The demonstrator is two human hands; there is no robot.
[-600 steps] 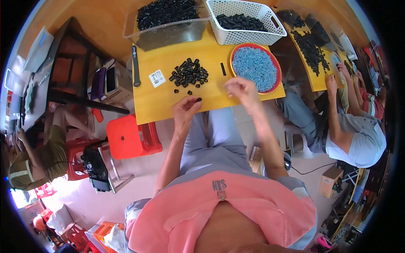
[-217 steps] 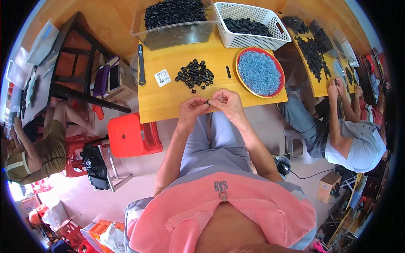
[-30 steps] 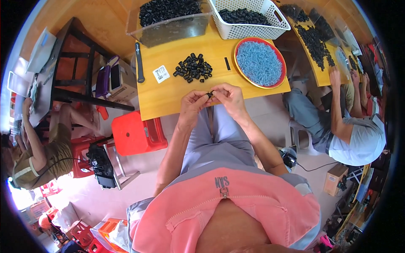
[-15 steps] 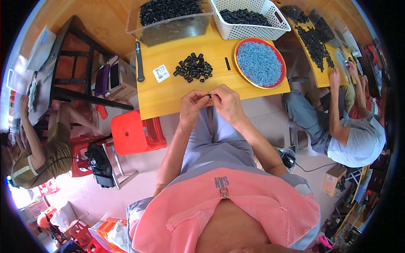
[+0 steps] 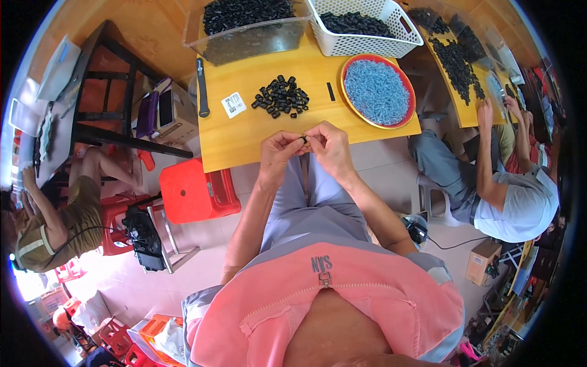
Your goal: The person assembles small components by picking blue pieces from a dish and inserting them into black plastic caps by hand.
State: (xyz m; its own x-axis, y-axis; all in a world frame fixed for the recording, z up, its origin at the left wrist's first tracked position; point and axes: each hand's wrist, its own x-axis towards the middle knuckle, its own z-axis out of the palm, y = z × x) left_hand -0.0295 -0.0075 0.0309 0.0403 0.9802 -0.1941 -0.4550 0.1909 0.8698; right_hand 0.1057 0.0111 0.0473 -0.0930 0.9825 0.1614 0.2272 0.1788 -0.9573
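Just past the table's near edge, over my lap, my left hand (image 5: 279, 153) pinches a small black plastic piece (image 5: 304, 140) between thumb and fingertips. My right hand (image 5: 331, 151) meets it from the other side, its fingers closed at the same piece; whether they hold a second tiny part is too small to tell. Beyond my hands lies a loose pile of short black cylindrical plastic parts (image 5: 279, 96). To the right of the pile, a red round tray with a yellow rim (image 5: 413, 101) is heaped with small clear bluish pieces (image 5: 376, 92).
On the yellow table (image 5: 238, 144) are a white label (image 5: 233, 104), a black strap (image 5: 202, 88) and a short black strip (image 5: 330, 92). A clear bin (image 5: 257, 48) and a white basket (image 5: 367, 46) of black parts stand behind. A red stool (image 5: 192, 192) is left; co-workers sit both sides.
My hands stay together at nearly the same spot, with the right fingers slightly shifted around the piece. The left co-worker's hand has moved down toward the near side of their table.
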